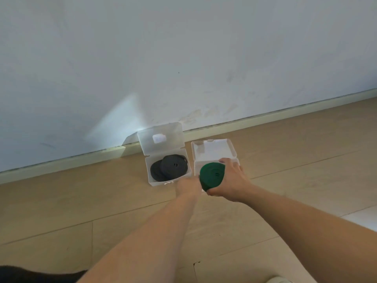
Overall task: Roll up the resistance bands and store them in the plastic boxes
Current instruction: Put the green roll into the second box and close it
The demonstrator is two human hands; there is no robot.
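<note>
Green roll over the right box

Right hand [230, 180] fingers [225, 160] wrap the green roll [211, 176]; left hand [188, 185] touches its near side, fingers hidden.

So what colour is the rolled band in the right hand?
Dark green, clearest in the head view.

Green roll [211, 176], black rolls [169, 167]

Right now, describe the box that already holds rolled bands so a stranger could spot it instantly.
Find the white wall's baseboard along the wooden floor. Two clear plastic boxes sit against it with lids open. Take the left clear plastic box: it contains black rolled bands, whereas the right clear plastic box has hands holding a green roll over it.
</note>
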